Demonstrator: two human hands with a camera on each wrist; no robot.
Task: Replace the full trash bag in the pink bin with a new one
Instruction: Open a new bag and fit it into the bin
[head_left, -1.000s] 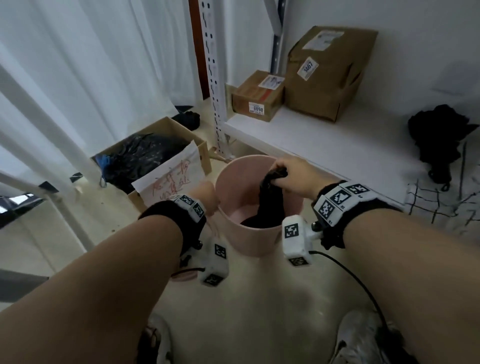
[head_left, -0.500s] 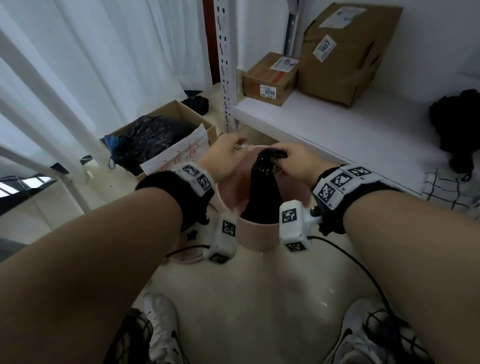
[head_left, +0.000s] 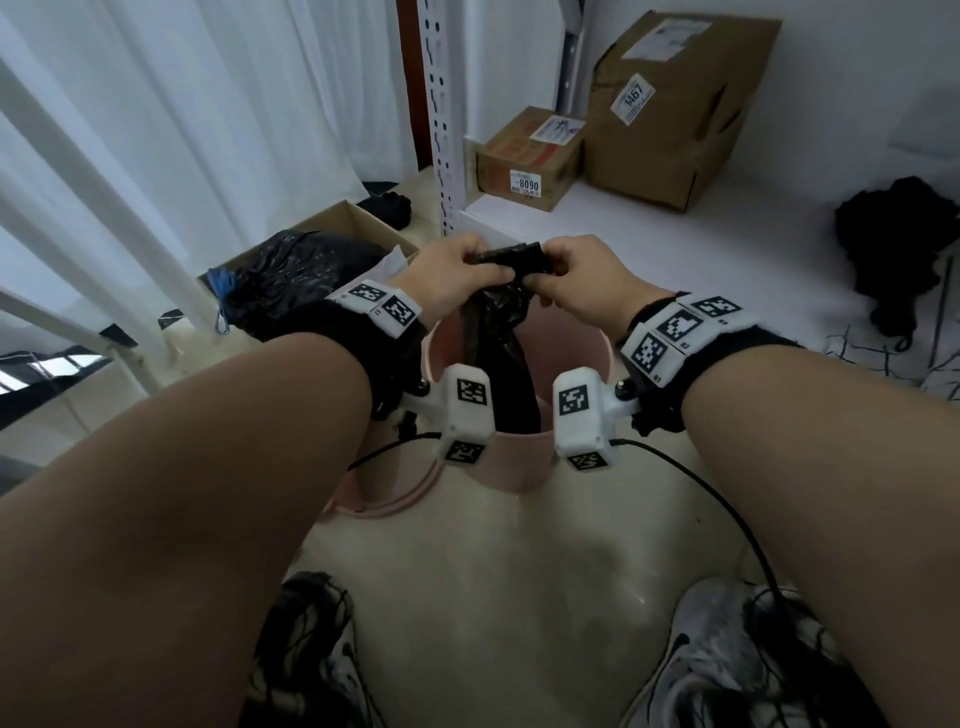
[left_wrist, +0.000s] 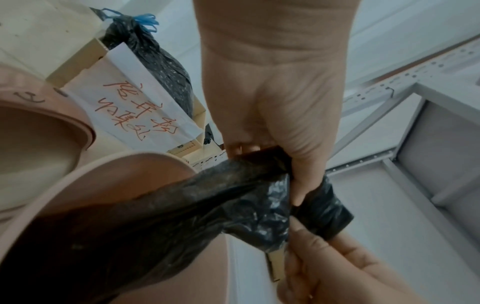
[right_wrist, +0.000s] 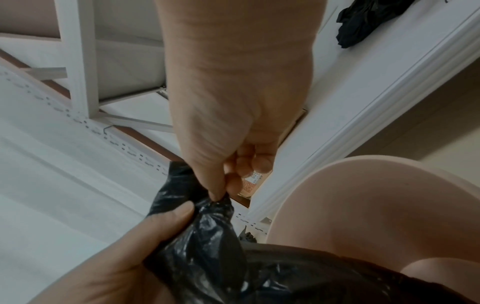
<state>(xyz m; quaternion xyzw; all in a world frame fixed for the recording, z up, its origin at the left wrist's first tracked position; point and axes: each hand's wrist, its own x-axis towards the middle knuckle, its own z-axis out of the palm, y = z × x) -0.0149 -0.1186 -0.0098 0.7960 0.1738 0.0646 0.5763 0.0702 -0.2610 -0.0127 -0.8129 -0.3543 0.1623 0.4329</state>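
Both hands are clenched on the gathered top of a black trash bag (head_left: 501, 332) just above the pink bin (head_left: 519, 457). The left hand (head_left: 447, 280) has its fingers curled round the bag's bunched neck, thumb pressed along the plastic, as the left wrist view shows. The right hand (head_left: 582, 283) pinches the crumpled end of the bag between thumb and fingertips; in the right wrist view its other fingers are curled in behind. The 2 hands are nearly touching, with a short twist of plastic stretched between them.

The bag hangs straight down from the hands into the bin, its lower part inside and its neck raised clear of the rim. The bin stands on the pale floor (head_left: 493, 571) between the person's shoes (head_left: 706, 660).

To the left of the bin, an open cardboard box (head_left: 358, 221) holds another black bag (head_left: 306, 270) tied with a blue drawstring, with a white sheet bearing red handwriting (left_wrist: 135, 107) leaning at its front. Behind the bin a white shelf (head_left: 675, 244) carries 2 cardboard parcels, a small one (head_left: 530, 156) labelled 8090 and a larger one (head_left: 675, 104) labelled 1467, and a bundle of black fabric (head_left: 898, 234) farther right.
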